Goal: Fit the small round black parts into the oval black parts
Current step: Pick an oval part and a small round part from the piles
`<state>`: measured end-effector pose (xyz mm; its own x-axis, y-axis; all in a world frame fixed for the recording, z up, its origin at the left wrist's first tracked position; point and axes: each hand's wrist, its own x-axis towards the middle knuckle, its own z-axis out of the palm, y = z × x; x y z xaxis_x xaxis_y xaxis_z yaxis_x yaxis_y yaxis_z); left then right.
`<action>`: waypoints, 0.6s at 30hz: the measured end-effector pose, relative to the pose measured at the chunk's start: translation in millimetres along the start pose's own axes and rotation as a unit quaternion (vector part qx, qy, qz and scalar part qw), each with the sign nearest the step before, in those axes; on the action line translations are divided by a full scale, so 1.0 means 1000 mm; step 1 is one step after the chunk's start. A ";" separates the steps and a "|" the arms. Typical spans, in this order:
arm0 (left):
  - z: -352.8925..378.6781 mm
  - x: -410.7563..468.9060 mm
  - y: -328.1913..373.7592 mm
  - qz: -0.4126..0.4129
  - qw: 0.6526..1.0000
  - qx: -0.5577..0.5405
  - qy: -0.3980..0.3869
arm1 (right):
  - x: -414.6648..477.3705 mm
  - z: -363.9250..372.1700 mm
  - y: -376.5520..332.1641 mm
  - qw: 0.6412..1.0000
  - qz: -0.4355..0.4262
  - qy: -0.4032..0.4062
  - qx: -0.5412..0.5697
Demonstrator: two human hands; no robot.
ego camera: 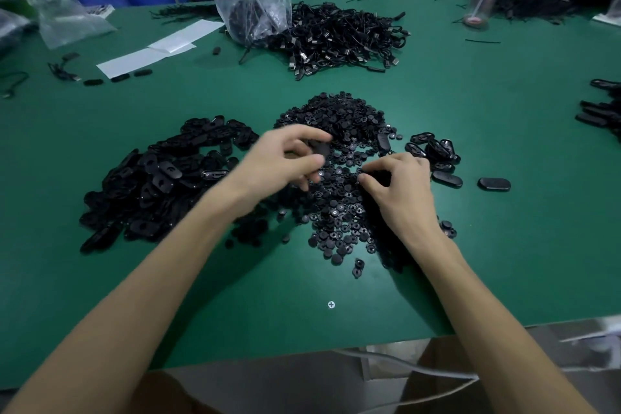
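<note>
Inspector: Fingers?

Assessor: Left hand (289, 158) pinched a blurred black piece (321, 148), thumb and fingers curled round it; oval or round, undeterminable. Right hand (396, 185) had fingertips curled into the round parts (336, 208); whether they gripped one, I could not tell.

Inspector: Progress?

Assessor: Early, in my judgement. A few ovals (437, 148) lay just right of that heap, possibly fitted. The large pile of oval parts (151, 185) at the left appeared untouched.
</note>
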<state>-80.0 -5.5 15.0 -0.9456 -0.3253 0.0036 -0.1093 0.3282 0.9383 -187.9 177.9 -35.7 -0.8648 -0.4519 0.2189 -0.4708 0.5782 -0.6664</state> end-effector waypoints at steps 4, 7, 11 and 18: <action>0.040 0.007 -0.018 0.052 0.996 -0.065 0.013 | 0.001 0.000 0.001 1.000 -0.005 0.002 0.000; 0.042 0.008 -0.029 0.083 0.987 -0.129 0.052 | 0.001 0.000 -0.001 1.000 -0.009 0.002 -0.006; 0.037 0.006 -0.036 0.095 0.977 -0.184 0.057 | -0.001 -0.002 -0.003 0.998 -0.035 0.038 0.040; 0.035 0.009 -0.039 0.095 0.984 -0.147 0.029 | -0.004 -0.006 -0.007 0.986 -0.045 0.043 0.154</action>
<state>-95.3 10.2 -33.6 -0.9203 -0.3363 0.2001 0.1691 0.1192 0.9784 -182.4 179.2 -27.6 -0.8402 -0.4241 0.3380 -0.4822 0.2992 -0.8234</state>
